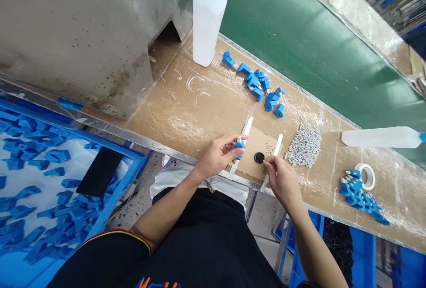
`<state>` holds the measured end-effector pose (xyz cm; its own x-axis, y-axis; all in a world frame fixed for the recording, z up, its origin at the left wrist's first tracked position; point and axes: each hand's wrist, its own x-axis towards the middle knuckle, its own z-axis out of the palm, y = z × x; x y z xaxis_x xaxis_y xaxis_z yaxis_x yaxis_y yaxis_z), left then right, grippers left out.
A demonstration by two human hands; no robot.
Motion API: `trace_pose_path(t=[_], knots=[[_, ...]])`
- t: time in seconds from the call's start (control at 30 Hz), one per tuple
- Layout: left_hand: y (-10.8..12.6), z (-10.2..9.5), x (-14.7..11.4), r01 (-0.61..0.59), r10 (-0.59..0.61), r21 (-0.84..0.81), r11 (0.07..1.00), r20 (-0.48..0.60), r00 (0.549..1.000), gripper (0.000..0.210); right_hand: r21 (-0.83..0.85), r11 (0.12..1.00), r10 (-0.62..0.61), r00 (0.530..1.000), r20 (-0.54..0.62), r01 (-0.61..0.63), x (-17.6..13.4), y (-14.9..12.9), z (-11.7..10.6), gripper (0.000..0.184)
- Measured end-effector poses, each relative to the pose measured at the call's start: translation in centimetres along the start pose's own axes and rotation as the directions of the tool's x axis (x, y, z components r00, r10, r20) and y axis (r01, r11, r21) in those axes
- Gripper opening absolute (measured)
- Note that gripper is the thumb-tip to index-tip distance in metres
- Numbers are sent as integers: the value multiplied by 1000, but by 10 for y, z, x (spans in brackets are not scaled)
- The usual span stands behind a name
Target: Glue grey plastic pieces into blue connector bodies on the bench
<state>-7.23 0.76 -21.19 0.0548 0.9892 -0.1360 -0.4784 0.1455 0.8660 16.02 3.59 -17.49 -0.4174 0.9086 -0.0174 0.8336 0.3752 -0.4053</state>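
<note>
My left hand [218, 157] grips a small blue plastic part [238, 149] with a whitish tip pointing up. To its right, my right hand [282, 177] is closed in a pinch at the edge of a small round black dish [258, 158]; what its fingertips hold, if anything, is too small to make out. Under both hands lies a cardboard piece [254, 139] with two white strips across it, the left strip [249, 124] and the right strip [278, 144]. Tiny dark specks are scattered near the dish.
Loose blue parts [254, 80] lie toward the back, below a white bottle [207, 21]. Rightward are a grey pile of small pieces [304, 145], a tape roll [366, 177], more blue parts [357, 192] and a lying bottle [381, 137]. A blue bin [138, 159] stands lower left.
</note>
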Motion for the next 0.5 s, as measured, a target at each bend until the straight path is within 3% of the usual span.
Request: trace_pose_path(t=[0.23,0.37,0.5], knots=[[3,0,0,25,-22,-35,999,97,995,28,36,999,5,982,-187,2,2,-27,-22,15],[4,-1,-1,19,-20,7,1000,134,991,25,150,988,-2,972,-236,39,7,-44,-28,13],[2,-1,-1,5,-7,17,1000,95,995,27,188,982,28,973,-229,16,2,-33,-29,14]])
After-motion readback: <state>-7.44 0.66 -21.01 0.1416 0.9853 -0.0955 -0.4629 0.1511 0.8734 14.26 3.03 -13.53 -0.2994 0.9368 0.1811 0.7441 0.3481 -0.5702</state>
